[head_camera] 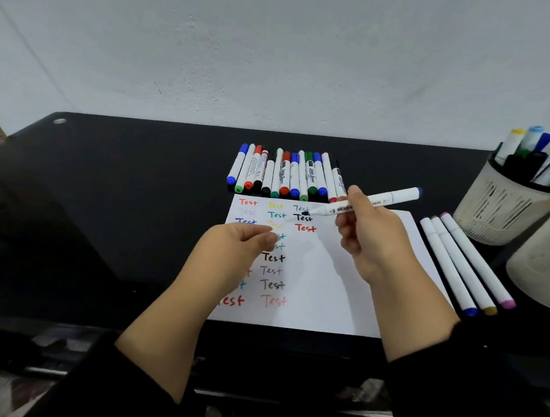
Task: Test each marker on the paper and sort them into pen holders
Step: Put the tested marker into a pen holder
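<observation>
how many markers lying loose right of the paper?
3, side by side on the black desk: blue-capped white marker, olive-capped white marker, pink-capped white marker. None look hidden.

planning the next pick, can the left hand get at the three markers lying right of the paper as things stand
Probably not easily. The left hand sits over the paper's left side, and the right hand, holding a marker, lies between it and the three markers. The right hand is nearer.
</observation>
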Demonstrator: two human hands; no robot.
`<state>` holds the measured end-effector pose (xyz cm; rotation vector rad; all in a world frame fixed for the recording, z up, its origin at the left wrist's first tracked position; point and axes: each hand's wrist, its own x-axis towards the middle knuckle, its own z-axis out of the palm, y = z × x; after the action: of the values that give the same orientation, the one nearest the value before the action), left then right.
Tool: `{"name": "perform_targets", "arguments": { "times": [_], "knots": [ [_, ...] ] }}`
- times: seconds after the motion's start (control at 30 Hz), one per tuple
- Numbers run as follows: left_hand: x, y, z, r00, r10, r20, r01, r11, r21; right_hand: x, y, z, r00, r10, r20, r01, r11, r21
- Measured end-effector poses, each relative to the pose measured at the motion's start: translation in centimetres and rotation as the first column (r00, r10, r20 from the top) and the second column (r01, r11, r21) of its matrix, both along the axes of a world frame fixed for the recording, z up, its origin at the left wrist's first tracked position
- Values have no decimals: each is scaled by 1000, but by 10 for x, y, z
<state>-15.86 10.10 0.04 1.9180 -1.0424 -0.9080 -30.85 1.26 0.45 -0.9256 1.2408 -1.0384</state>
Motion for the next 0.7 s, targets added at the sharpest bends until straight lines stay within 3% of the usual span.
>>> {"name": "perform_targets", "arguments": {
  "times": [0.23,0.47,0.7],
  "knots": [
    [2,-5,-8,979,-24,202,20,1000,22,1,0,-14,991,39,-130,-57,989,-140],
    [6,-10,-12,974,-26,225,32,999,-22,10,-7,-33,957,-31,-288,-55,956,-288],
    [10,-12,-16,978,-23,208,31,999,-34,12,-6,-36,982,3,-191,-64,947,-315]
  ]
}}
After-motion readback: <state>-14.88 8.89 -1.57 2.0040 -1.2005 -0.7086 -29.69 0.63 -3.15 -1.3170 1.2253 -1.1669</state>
